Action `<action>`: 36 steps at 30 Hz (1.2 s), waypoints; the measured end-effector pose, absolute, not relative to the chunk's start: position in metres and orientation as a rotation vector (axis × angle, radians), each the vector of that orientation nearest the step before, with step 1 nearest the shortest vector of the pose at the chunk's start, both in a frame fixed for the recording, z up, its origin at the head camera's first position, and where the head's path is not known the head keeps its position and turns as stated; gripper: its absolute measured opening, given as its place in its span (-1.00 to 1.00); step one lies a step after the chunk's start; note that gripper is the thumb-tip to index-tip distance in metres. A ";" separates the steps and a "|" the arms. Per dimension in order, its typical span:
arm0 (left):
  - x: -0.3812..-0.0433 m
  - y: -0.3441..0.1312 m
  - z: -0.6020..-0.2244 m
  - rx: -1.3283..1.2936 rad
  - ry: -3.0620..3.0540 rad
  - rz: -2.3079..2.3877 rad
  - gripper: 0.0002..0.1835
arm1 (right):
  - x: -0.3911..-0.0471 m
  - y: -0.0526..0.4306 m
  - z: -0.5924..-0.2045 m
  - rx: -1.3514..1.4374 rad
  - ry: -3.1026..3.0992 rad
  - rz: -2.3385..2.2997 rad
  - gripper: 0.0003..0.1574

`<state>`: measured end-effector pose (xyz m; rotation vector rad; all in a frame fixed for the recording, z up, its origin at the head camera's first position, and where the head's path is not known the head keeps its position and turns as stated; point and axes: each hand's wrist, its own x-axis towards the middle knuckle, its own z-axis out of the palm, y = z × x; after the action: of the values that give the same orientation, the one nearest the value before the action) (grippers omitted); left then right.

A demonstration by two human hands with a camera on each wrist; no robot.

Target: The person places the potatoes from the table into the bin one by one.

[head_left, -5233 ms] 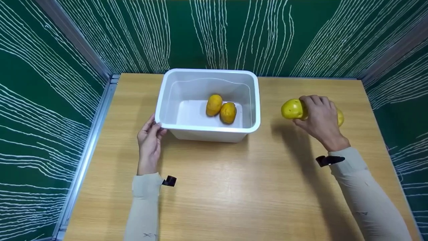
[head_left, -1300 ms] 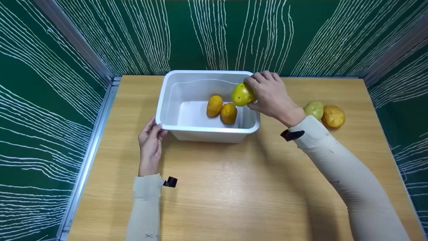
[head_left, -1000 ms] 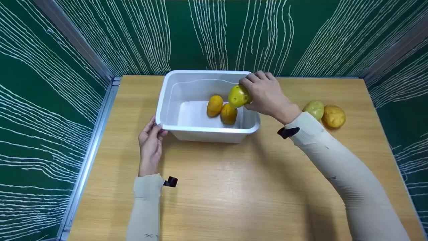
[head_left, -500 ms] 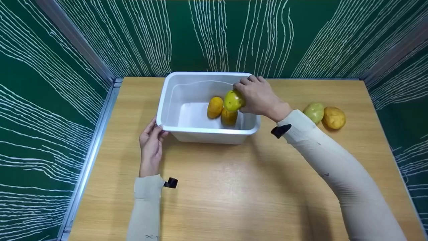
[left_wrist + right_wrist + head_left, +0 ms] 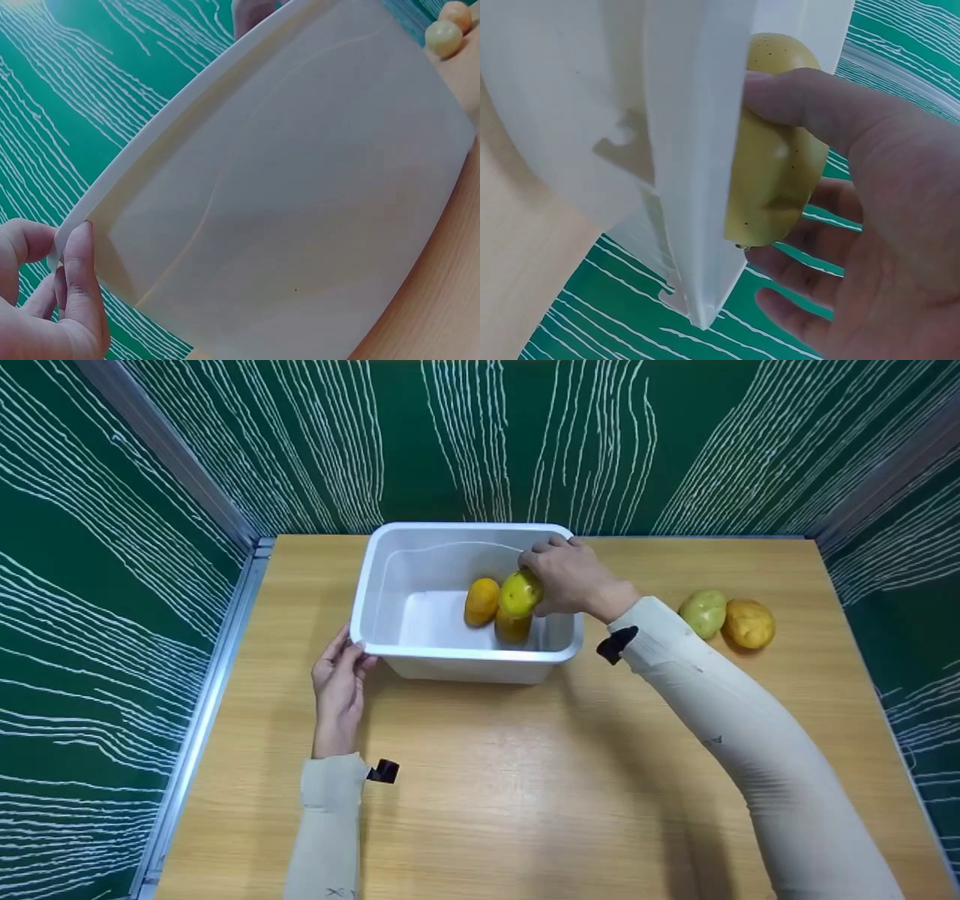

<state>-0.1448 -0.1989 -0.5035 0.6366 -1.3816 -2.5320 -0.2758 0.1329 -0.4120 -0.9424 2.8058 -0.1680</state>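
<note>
A white plastic bin stands near the back of the table, two orange-yellow mangoes lying on its floor. My left hand pinches the bin's rim at the near left corner; the left wrist view shows thumb and fingers on either side of that rim. Over the bin's right part, my right hand grips a yellow-green mango, which partly covers one of the mangoes below. In the right wrist view the thumb lies across this held mango, just behind the bin wall.
On the table to the right, a pale green fruit and an orange-yellow fruit lie side by side. Green walls with white wavy lines enclose the wooden table at the back and sides.
My right hand has picked the yellow-green mango up from the right of the table, carried it left over the bin's rim and lowered it. The left hand stays on the rim.
</note>
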 end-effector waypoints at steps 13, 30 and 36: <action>-0.145 -0.199 -0.503 0.653 -1.396 -2.520 -0.44 | -0.285 0.126 -0.413 -0.835 2.685 -0.102 -0.17; -0.145 -0.197 -0.505 0.623 -1.388 -2.518 -0.43 | -0.283 0.114 -0.408 -0.610 2.550 -0.152 -0.35; -0.146 -0.198 -0.506 0.638 -1.381 -2.513 -0.44 | -0.281 0.112 -0.406 -0.520 2.529 -0.185 -0.34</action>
<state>-0.1455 -0.1978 -0.5055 0.6382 -1.3814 -2.5135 -0.2806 0.1124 -0.4056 -0.5199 2.5290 -0.1850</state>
